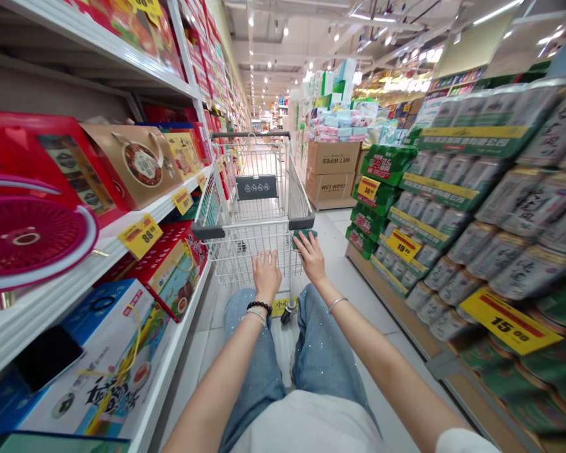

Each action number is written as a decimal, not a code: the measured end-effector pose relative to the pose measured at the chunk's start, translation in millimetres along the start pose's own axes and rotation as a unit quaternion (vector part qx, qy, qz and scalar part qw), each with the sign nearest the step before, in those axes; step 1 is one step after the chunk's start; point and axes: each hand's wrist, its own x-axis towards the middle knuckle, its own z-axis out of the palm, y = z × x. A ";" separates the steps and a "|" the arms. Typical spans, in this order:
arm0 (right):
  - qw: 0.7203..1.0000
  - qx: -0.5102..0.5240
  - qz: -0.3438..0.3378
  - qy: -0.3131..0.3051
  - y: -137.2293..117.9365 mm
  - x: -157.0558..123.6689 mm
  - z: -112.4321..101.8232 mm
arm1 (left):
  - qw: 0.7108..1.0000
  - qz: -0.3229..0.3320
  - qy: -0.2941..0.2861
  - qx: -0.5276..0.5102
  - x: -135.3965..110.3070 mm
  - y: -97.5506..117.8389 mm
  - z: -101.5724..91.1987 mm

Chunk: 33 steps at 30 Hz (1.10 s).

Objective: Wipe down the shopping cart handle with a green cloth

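A wire shopping cart (257, 207) stands in front of me in a supermarket aisle, and its basket looks bare. My left hand (266, 274) rests on the cart's push handle with fingers curled over it. My right hand (310, 258) grips the green end of the same handle (304, 235). A black bead bracelet and a thin bangle sit on my left wrist, and a thin bangle on my right. My legs in blue jeans show below the cart.
Shelves on the left (136, 226) hold boxed gift sets, yellow price tags and a pink fan (26, 242). On the right, stacked cans (490, 220) and green packs line the aisle. Cardboard boxes marked wet wipes (332, 167) stand ahead to the right. The tiled aisle continues forward.
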 end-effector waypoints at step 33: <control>0.998 -0.016 -0.005 -0.061 -19.9 -10.9 3.4 | 0.999 0.003 -0.031 -0.032 -2.3 -3.3 -8.9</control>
